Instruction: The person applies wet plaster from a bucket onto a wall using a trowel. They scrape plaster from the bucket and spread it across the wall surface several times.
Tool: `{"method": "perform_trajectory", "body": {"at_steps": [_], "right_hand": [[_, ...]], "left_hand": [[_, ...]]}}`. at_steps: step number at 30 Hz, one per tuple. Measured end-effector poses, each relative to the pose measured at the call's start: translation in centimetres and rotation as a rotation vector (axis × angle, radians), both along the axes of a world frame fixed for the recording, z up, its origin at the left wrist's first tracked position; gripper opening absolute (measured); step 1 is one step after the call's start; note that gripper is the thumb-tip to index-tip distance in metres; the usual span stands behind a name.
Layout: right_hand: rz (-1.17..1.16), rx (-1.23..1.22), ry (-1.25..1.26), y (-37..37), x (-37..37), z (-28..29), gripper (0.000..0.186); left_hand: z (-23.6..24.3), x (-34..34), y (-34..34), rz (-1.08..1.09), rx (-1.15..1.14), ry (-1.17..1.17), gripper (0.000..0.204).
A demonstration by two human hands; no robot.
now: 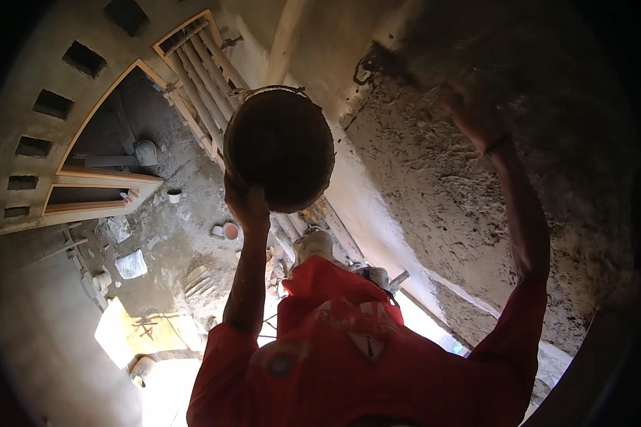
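My left hand grips the near rim of a round dark pan, holding it up in front of me. The inside of the pan is in shadow, so its contents cannot be made out. Raised at the right, my right hand is close to a rough, partly plastered wall. Motion and shadow smear its fingers, and whether it holds a tool cannot be told. A dark band circles that wrist. Left of this hand, a dark irregular shape shows against the wall, its kind unclear.
Wooden poles run behind the pan, and more planks lie under my feet. Far below, the littered floor holds small buckets, a pale sack and a yellowish board. A wood-framed opening is at left.
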State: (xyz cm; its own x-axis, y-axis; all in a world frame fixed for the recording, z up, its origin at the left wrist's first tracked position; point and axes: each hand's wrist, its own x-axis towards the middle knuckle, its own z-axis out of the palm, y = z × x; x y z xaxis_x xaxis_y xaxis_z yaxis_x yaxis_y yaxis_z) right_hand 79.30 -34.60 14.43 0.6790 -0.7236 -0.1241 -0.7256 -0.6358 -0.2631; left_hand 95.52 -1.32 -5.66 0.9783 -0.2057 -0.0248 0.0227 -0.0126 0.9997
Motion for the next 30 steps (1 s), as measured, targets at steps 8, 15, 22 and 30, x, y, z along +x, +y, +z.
{"method": "perform_trajectory", "body": {"at_steps": [8, 15, 22, 30], "right_hand": [[0.29, -0.311, -0.013, 0.6, -3.1, 6.4, 0.044], [0.451, 0.007, 0.091, 6.4, -4.5, -2.6, 0.03], [0.463, 0.17, 0.151, 7.3, -4.0, -5.4, 0.038], [0.105, 0.681, -0.183, 10.6, -1.9, -8.5, 0.032]], "left_hand": [[0.4, -1.1, 0.1, -0.053, 0.11, -0.048, 0.057], [2.2, -2.8, -4.3, -0.209, 0.031, -0.107, 0.067], [4.0, -3.8, -6.4, -0.273, -0.192, -0.017, 0.064], [5.3, -6.2, -7.7, -0.165, -0.168, -0.215, 0.064]]}}
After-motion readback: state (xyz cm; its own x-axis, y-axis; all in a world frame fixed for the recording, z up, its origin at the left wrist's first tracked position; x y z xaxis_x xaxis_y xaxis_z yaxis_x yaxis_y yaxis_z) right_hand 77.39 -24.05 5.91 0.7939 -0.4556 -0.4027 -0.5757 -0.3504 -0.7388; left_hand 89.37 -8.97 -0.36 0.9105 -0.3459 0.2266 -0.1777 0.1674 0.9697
